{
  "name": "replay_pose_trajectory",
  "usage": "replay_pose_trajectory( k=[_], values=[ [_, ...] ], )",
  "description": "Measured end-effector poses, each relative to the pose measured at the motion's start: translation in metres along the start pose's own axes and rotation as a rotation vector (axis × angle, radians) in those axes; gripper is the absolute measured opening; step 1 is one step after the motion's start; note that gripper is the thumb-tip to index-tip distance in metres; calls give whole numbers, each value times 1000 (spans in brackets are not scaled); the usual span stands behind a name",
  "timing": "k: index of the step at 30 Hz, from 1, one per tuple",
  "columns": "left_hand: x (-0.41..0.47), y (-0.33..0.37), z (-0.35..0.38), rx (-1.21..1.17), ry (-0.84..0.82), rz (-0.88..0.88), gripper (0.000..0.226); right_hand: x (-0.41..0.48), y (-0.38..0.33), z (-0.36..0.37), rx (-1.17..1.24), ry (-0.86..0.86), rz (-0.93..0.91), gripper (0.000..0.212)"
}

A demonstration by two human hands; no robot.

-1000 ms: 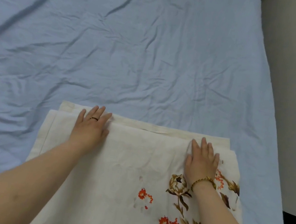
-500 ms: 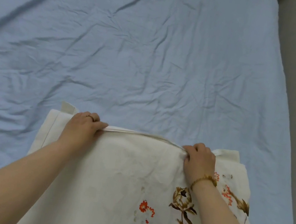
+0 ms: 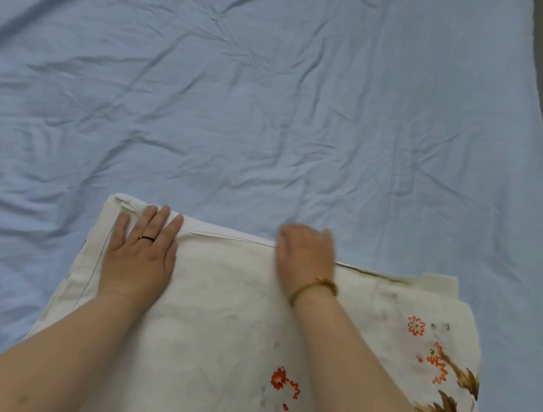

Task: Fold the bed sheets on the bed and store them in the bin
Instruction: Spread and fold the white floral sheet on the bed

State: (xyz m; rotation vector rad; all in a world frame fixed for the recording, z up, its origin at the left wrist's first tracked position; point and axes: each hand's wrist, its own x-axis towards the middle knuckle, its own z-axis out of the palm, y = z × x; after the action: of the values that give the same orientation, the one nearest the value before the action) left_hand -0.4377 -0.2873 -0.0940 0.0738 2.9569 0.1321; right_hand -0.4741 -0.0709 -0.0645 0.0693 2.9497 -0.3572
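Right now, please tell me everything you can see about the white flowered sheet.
The white sheet is thin cloth, cotton by its look, printed with orange flowers and brown leaves at its right. It lies folded in layers on the blue bed cover. The left hand presses flat near its far left corner; the right hand, blurred, is on its far edge.

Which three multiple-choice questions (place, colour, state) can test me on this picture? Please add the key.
1. Where does the left hand rest? A) bare bed B) folded white flowered sheet, near its far left corner C) a bin
2. Colour of the wrinkled sheet covering the bed? A) green B) red C) light blue
3. The left hand is: A) flat, fingers straight B) a fist C) pinching a hem
Key: 1 B, palm lies on white cloth; 2 C, blue surrounds the fold; 3 A, fingers lie stretched.
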Motion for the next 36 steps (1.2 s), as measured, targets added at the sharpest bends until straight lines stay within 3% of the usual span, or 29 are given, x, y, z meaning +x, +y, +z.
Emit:
replay_pose_trajectory(
  k=[3,7,10,13,16,19,21,23,25,27,30,32,34,36],
  values=[
    [1,-2,5,13,30,15,48,3,-21,10,61,-123,-86,48],
    [0,-1,5,-81,30,-12,53,-21,52,-8,-96,-121,137,52],
    [-2,1,5,-155,50,-68,63,-51,124,-23,-240,-119,248,76],
    [-2,4,4,-144,130,-95,79,-78,172,-29,-264,-181,460,55],
    [-2,5,4,-99,85,-131,89,-91,183,-26,-128,-139,631,79],
    [-1,5,4,-90,67,-119,89,-83,154,-27,-62,92,704,81],
    [-1,4,4,-92,72,-114,87,-68,110,-22,41,288,634,76],
    [-1,4,3,-85,68,-104,79,-48,57,-4,83,397,404,70],
    [0,2,4,-103,72,-92,75,-31,0,27,20,429,143,61],
    [0,2,3,-107,88,-85,83,-28,-45,56,-53,366,3,54],
    [-2,-4,8,-112,102,-72,81,-36,-70,86,-97,299,-42,51],
    [3,-7,5,-173,76,-47,64,-38,-66,93,-106,304,-46,51],
    [4,-14,4,-238,212,21,49,-37,-63,95,-107,332,-43,52],
    [8,-23,-1,-295,358,24,50,-37,-65,97,-108,345,-42,52]
  ],
)
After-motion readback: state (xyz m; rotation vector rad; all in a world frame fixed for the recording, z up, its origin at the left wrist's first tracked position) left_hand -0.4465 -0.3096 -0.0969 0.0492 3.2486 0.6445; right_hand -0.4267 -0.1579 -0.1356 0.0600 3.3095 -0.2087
